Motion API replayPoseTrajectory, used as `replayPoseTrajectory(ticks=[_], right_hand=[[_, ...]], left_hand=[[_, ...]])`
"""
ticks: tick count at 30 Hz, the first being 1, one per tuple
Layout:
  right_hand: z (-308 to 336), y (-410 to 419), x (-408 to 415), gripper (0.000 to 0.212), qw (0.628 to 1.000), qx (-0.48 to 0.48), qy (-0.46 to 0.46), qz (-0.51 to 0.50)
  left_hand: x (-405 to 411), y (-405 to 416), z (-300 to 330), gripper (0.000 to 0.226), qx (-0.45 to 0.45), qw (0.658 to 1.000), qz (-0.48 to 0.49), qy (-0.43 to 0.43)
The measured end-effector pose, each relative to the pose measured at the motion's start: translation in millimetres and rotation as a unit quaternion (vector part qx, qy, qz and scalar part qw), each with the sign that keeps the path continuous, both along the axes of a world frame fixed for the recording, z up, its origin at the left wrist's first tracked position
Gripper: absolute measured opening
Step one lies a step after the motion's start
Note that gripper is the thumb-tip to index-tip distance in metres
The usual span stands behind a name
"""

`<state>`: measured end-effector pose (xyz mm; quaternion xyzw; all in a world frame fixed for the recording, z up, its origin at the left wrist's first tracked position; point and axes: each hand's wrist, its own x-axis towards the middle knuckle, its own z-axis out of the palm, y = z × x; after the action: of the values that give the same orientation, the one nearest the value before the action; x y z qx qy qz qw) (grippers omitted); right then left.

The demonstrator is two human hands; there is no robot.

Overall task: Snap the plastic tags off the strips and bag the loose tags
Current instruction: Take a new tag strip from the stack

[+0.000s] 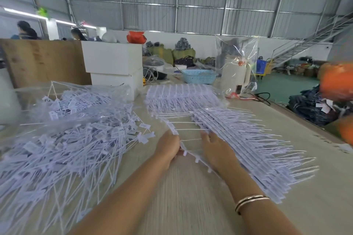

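Observation:
A white plastic strip (188, 152) with a few tags still on it runs between my hands at the table's middle. My left hand (168, 148) grips the strip's near end. My right hand (215, 149) lies over its other side, fingers spread towards the thin tag tails; its grip is not clear. A stack of full strips (248, 149) lies fanned out to the right, and another stack (181, 97) sits behind. A big heap of loose tags (66, 149) covers the left of the table, partly on a clear plastic bag (76, 105).
White boxes (112, 61) and a wooden board (44, 61) stand at the back left. A blue basket (198, 76) and a tall clear bag (236, 57) stand behind the strips. The table's right edge drops to the floor near orange bags (336, 82). People sit far left.

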<state>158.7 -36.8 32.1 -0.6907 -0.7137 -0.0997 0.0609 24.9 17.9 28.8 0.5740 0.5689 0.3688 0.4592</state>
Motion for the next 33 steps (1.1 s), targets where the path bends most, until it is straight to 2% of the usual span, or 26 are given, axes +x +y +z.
replayPoseTrajectory(ticks=[3, 6, 8, 9, 10, 11, 14, 17, 19, 20, 22, 24, 27, 31, 33], right_hand=[[-4.6, 1.7, -5.7, 0.054, 0.997, 0.022, -0.015, 0.075], [-3.4, 1.0, -6.2, 0.048, 0.998, 0.000, 0.011, 0.063], [1.8, -2.0, -3.6, 0.035, 0.993, -0.013, 0.117, 0.019], [4.5, -3.8, -2.7, 0.036, 0.981, -0.028, 0.193, -0.011], [6.1, -4.4, -2.2, 0.039, 0.965, -0.038, 0.257, -0.037], [5.7, -3.7, -1.5, 0.039, 0.958, -0.038, 0.283, -0.038], [0.3, -3.5, -8.1, 0.038, 0.937, -0.041, 0.346, 0.027], [-7.8, -4.9, -16.4, 0.034, 0.916, -0.059, 0.392, 0.067], [-10.2, -5.0, -18.1, 0.028, 0.897, -0.052, 0.435, 0.061], [-10.1, -5.1, -18.4, 0.030, 0.895, -0.050, 0.440, 0.055], [-8.8, -4.0, -14.4, 0.034, 0.919, -0.039, 0.388, 0.051], [-6.6, -4.7, -6.4, 0.036, 0.932, -0.035, 0.358, 0.040], [-5.5, -4.8, 6.9, 0.039, 0.928, -0.024, 0.371, 0.013], [-7.6, -2.4, 15.6, 0.040, 0.934, -0.005, 0.356, -0.013], [-7.7, -3.1, 16.4, 0.035, 0.930, 0.007, 0.368, -0.015]], left_hand=[[-11.6, 5.2, 6.0, 0.024, 0.059, 0.997, 0.042, 0.022], [-17.2, 6.8, 15.9, 0.019, 0.095, 0.992, 0.061, 0.054], [-18.4, 1.6, 13.1, 0.027, 0.102, 0.991, 0.076, 0.045], [-19.1, -1.5, 7.4, 0.032, 0.099, 0.991, 0.083, 0.034], [-19.7, -5.5, 1.9, 0.034, 0.090, 0.991, 0.091, 0.025], [-19.9, -9.2, -3.2, 0.035, 0.076, 0.992, 0.099, 0.018], [-17.0, -18.6, -3.4, 0.035, 0.009, 0.993, 0.102, -0.065], [-11.0, -39.0, 5.2, 0.022, -0.103, 0.973, 0.010, -0.208], [-7.1, -50.1, 2.0, 0.043, -0.133, 0.963, -0.068, -0.223], [-7.2, -52.1, -0.3, 0.054, -0.134, 0.962, -0.087, -0.223], [-12.5, -49.7, -1.4, 0.061, -0.122, 0.968, -0.064, -0.209], [-26.1, -38.9, 0.3, 0.054, -0.111, 0.974, -0.019, -0.196], [-48.8, -24.6, 5.9, 0.044, -0.075, 0.984, 0.019, -0.160], [-72.6, -20.2, 22.2, 0.053, 0.001, 0.994, 0.050, -0.096], [-80.0, -19.4, 28.9, 0.053, 0.031, 0.993, 0.052, -0.104]])
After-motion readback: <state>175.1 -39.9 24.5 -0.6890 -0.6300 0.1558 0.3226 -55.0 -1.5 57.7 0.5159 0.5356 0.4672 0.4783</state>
